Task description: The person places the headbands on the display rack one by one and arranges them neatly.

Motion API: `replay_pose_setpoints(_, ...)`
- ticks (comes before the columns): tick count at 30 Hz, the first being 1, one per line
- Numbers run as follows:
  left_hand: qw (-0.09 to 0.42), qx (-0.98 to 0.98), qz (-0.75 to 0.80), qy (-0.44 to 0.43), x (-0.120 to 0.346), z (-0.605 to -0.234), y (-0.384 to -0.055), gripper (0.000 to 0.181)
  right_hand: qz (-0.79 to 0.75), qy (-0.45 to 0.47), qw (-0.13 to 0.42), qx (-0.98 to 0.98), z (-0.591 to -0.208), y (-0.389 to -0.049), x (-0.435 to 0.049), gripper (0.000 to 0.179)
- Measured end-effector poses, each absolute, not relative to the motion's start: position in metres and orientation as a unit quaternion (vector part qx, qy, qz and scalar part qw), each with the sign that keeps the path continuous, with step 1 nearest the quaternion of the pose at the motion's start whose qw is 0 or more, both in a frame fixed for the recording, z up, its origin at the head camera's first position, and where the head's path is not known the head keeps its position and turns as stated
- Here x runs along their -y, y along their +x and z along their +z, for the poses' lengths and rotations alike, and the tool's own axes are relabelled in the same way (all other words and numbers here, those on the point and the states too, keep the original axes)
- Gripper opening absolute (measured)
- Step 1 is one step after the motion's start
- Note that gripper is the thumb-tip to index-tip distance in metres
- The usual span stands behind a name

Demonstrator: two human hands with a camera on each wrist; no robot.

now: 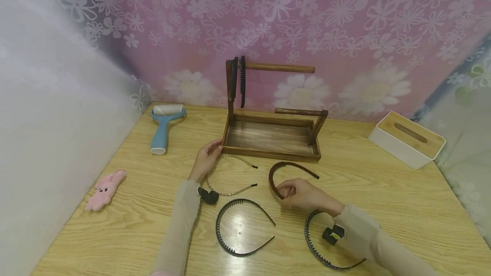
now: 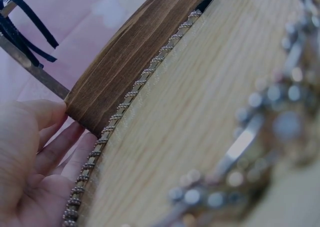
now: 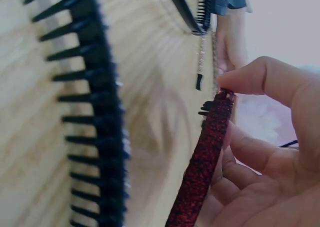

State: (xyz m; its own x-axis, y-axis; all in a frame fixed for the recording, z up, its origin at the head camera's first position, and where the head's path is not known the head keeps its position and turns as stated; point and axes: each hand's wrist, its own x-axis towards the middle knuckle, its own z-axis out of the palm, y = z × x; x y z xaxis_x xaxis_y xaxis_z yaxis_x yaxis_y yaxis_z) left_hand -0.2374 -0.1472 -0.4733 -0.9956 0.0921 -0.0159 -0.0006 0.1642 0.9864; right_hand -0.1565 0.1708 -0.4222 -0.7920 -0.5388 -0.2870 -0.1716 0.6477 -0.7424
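My right hand (image 1: 303, 195) pinches a dark red glittery toothed headband (image 3: 202, 162) between thumb and fingers, close to the table. The left hand (image 1: 207, 160) holds the front left corner of a brown wooden headband stand (image 1: 272, 154), thumb against its edge. Two black headbands (image 1: 243, 82) hang at the left end of the stand's taller bar. Just under my left hand lies a thin beaded headband (image 1: 232, 194), partly hidden by it. A black toothed headband (image 1: 218, 229) rests at the front, and another dark toothed headband (image 1: 312, 246) lies partly behind the right forearm.
A blue-handled lint roller (image 1: 161, 133) lies left of the stand. Nearer the table's left edge is a pink plush toy (image 1: 105, 191). A white tissue box (image 1: 402, 144) with a wooden lid stands at the right. Flowered curtain (image 1: 268, 20) hangs behind the table.
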Motion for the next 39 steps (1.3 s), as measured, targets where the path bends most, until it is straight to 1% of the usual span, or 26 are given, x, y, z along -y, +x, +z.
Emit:
replay_pose_setpoints(3,0.037,-0.762,0.646,0.030,0.146,-0.463,-0.231,0.043,-0.375,-0.201,0.245,-0.871,-0.415,-0.156,-0.174,0.040)
replay_pose_setpoints(9,0.034,-0.763,0.645,0.027,0.145,-0.462,-0.231,0.042,-0.422,-0.189,0.223,-0.859,-0.405,-0.156,-0.187,0.042)
replay_pose_setpoints(16,0.034,-0.760,0.649,0.030,0.145,-0.462,-0.232,0.042,-0.476,-0.083,0.206,-0.851,-0.388,-0.150,-0.208,0.055)
replay_pose_setpoints(19,0.032,-0.760,0.648,0.029,0.145,-0.462,-0.232,0.042,-0.498,-0.061,0.186,-0.845,-0.385,-0.147,-0.218,0.058)
replay_pose_setpoints(23,0.032,-0.761,0.647,0.029,0.145,-0.462,-0.231,0.042,-0.531,-0.045,0.151,-0.833,-0.383,-0.146,-0.233,0.058)
replay_pose_setpoints(30,0.030,-0.771,0.636,0.028,0.145,-0.461,-0.231,0.042,-0.573,-0.005,0.112,-0.812,-0.376,-0.156,-0.260,0.061)
replay_pose_setpoints(39,0.022,-0.770,0.638,0.024,0.148,-0.490,-0.245,0.042,-0.608,-0.023,0.072,-0.791,-0.367,-0.171,-0.279,0.069)
